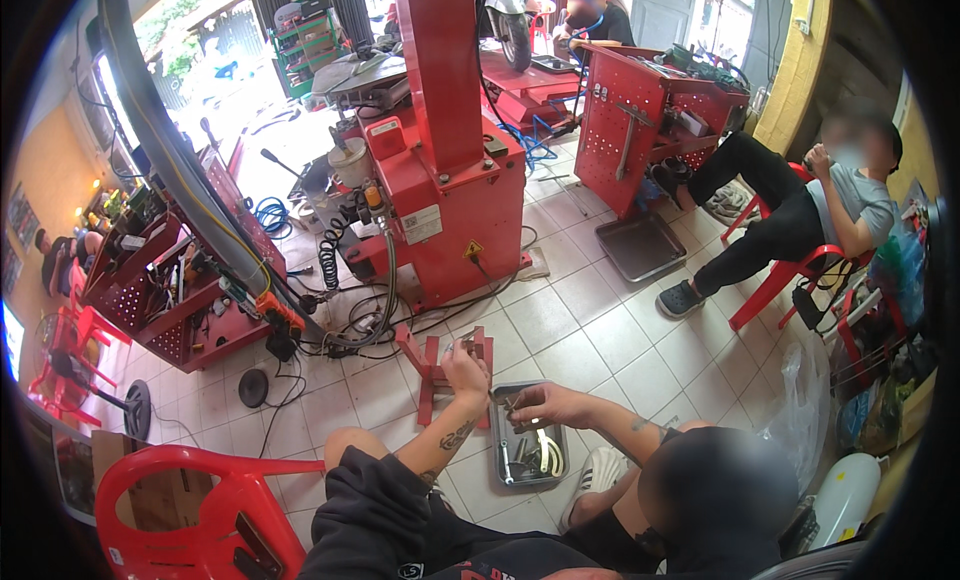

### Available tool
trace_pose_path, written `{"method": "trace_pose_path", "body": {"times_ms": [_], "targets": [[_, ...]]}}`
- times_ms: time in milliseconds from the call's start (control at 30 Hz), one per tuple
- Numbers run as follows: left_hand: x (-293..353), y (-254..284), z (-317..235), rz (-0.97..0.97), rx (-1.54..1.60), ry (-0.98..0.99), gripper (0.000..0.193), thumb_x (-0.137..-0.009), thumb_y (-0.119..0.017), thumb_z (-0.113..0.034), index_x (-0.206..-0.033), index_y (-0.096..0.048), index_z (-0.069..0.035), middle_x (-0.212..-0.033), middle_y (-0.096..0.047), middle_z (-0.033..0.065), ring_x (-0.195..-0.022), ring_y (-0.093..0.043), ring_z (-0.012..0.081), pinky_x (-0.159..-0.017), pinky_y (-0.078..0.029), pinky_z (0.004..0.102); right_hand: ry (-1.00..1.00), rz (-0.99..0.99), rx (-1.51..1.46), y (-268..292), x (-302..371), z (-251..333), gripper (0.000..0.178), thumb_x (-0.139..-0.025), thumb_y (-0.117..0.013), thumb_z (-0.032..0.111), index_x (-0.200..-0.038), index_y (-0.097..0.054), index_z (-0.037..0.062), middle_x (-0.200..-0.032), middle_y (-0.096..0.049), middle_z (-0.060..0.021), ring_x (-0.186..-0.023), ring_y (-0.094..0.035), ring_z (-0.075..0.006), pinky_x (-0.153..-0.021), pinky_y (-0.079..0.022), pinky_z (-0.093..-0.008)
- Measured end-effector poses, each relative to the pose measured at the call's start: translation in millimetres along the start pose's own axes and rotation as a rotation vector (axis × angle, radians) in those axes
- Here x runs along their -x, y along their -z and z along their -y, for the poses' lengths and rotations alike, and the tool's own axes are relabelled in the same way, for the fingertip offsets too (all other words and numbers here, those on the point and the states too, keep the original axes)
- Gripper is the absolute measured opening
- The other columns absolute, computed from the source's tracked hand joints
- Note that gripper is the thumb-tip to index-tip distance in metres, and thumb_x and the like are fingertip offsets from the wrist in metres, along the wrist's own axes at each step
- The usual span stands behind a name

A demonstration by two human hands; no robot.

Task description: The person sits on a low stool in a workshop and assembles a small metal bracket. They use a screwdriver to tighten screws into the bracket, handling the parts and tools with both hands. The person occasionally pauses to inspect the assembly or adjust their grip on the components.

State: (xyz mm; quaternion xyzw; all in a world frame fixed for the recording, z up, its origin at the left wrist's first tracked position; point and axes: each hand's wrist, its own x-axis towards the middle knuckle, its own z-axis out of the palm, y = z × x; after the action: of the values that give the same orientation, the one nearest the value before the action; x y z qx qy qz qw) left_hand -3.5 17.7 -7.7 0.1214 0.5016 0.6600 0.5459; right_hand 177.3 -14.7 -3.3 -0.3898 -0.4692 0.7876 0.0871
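Left hand (466,370): fingers curled in at the upper right of the red stand (426,392); a small metallic part seems to sit at the fingertips, but I cannot tell how firmly it is gripped, or whether it is loose or fixed to the stand.
Right hand (548,405): part-curled over the far end of the tray, fingers pointing down and inward; whether they are closed on a small piece or only touching one, I cannot tell.
Stand: on the tiled floor (640,365), just beyond the tray and to its left.
Tray (535,485): on the floor by the right shoe (602,472), holding a silver tool (505,460) along its left side, pale curved pieces (549,455) on its right, and dark small items too blurred to name.
Drop risk: a small part slipping from the fingers away from the tray could bounce off the tiles and roll out of sight.
Tipping risk: the stand might shift if pushed from one side, as nothing visible holds it down.
Foot risk: a careless step could knock the tray and scatter its contents.
Cable risk: loose cables (375,352) lie beyond the stand; a dropped piece could hide among them.
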Motion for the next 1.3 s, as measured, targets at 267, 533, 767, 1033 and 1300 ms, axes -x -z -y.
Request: {"method": "trace_pose_path", "body": {"times_ms": [267, 533, 767, 1033, 1300], "targets": [[2, -1, -3, -0.042, 0.002, 0.021, 0.031, -0.098, -0.043, -0.032, -0.074, -0.042, -0.013, -0.055, -0.034, -0.0027, -0.035, -0.035, 0.0099, -0.031, -0.024, 0.0271, 0.016, 0.054, 0.024, 1, 0, 6, 0.024, -0.096, -0.063, 0.02, -0.11, -0.067, 0.001, -0.106, -0.069, -0.0065, -0.105, -0.064, -0.0157, -0.095, -0.051, -0.0306], [-3, 4, 1, -0.004, -0.01, -0.021, 0.032, -0.099, -0.043, -0.033, -0.076, -0.043, -0.011, -0.055, -0.034, -0.0026, -0.036, -0.034, 0.01, -0.032, -0.024, 0.0272, 0.006, 0.032, -0.055, -4, 3, 6, 0.026, -0.092, -0.07, 0.025, -0.105, -0.066, 0.0028, -0.099, -0.07, -0.0048, -0.097, -0.066, -0.0141, -0.089, -0.054, -0.0303], [6, -3, -6, -0.014, 0.003, 0.013, 0.03, -0.098, -0.042, -0.033, -0.075, -0.042, -0.014, -0.054, -0.034, -0.0031, -0.035, -0.034, 0.0094, -0.031, -0.024, 0.0266, 0.029, 0.009, 0.012, -1, -1, -3, 0.023, -0.093, -0.069, 0.028, -0.1, -0.067, 0.0057, -0.098, -0.07, -0.002, -0.091, -0.065, -0.0095, -0.082, -0.053, -0.027], [-14, 9, 7, -0.018, 0.001, 0.038, 0.034, -0.097, -0.041, -0.033, -0.069, -0.04, -0.015, -0.051, -0.034, -0.0033, -0.035, -0.033, 0.0092, -0.031, -0.025, 0.026, 0.138, 0.012, 0.129, 8, 3, 7, 0.023, -0.089, -0.06, 0.004, -0.11, -0.067, -0.0032, -0.102, -0.072, -0.0102, -0.1, -0.065, -0.0148, -0.089, -0.053, -0.0307], [2, 4, 0, 0.009, 0.003, 0.043, 0.03, -0.096, -0.044, -0.032, -0.073, -0.041, -0.012, -0.055, -0.032, -0.0036, -0.037, -0.032, 0.0087, -0.035, -0.021, 0.0268, 0.055, 0.067, -0.064, -4, 1, 1, 0.027, -0.091, -0.053, 0.005, -0.114, -0.064, -0.0036, -0.107, -0.07, -0.0099, -0.098, -0.066, -0.0147, -0.092, -0.051, -0.0289]]}}
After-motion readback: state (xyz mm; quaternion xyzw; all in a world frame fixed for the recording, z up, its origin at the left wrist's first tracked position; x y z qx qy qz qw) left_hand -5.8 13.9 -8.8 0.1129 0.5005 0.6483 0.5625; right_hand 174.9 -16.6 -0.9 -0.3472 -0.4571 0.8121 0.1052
